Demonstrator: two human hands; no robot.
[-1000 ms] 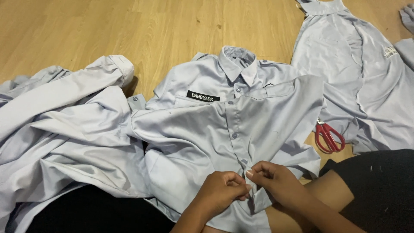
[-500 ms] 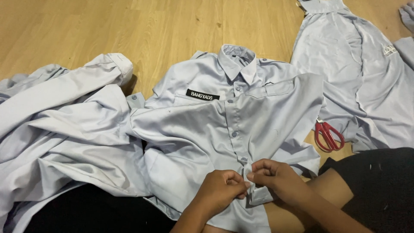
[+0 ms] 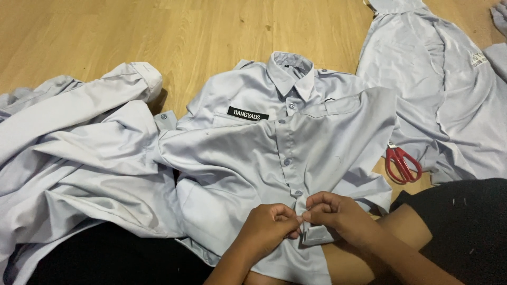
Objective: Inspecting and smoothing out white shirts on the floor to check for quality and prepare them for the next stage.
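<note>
Light wooden plank floor (image 3: 200,37) fills the view from nine to one o'clock, its grain running crosswise, evenly lit with a soft sheen and faint shadows.

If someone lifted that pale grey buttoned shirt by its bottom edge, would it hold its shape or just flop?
Probably flop: the pale grey buttoned shirt already lies in soft folds and creases over the wooden floor. It looks thin, so likely light for its size. Its faint sheen hints that it may slide, which may be why the left hand and right hand pinch it closely at the placket.
</note>
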